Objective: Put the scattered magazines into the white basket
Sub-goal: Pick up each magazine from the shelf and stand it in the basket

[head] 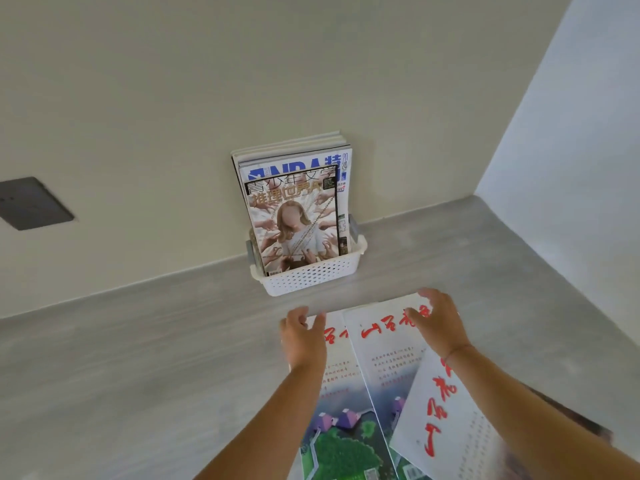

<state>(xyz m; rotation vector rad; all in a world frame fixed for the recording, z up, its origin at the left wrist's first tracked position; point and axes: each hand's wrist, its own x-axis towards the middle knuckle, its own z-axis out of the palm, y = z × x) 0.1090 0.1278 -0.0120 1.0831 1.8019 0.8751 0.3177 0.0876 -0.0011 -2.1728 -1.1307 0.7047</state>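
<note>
The white perforated basket (311, 277) stands against the wall with several magazines (294, 216) upright in it. Three white magazines with red brush lettering lie overlapping on the grey counter near me: a left one (337, 382), a middle one (384, 355) and a right one (450, 420) turned sideways. My left hand (303, 336) hovers over the top left corner of the left one, fingers spread. My right hand (438, 322) is over the top right corner of the middle one, fingers apart. Neither hand is closed on anything.
The grey counter (138, 358) runs along a cream wall and meets a white side wall (571, 150) at the right. A dark wall socket plate (33, 204) sits at the left.
</note>
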